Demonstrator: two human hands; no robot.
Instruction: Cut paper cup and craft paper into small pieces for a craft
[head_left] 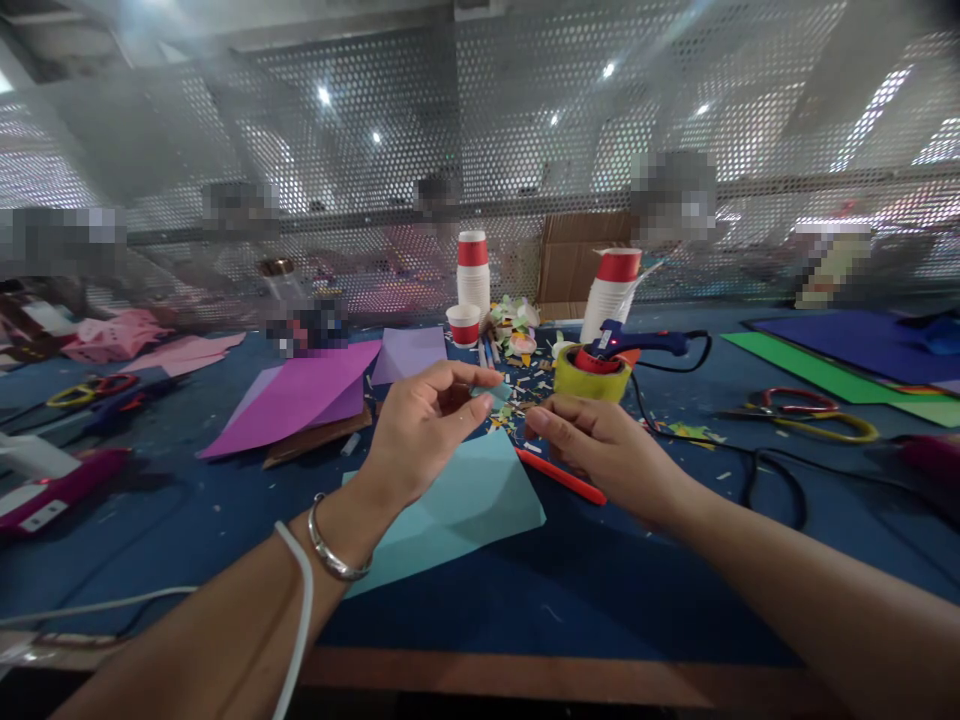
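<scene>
Scrap (502,393), one, blue, pinched by left hand (420,425), right hand (596,445) curled, contents unclear

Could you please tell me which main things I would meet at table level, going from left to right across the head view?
Magenta-and-white glue gun, magenta paper sheet, left hand with a small blue-green paper piece at its fingertips, right hand, scissors with red and yellow handles.

The left hand (416,425) pinches a paper scrap (503,392) (light blue).
</scene>
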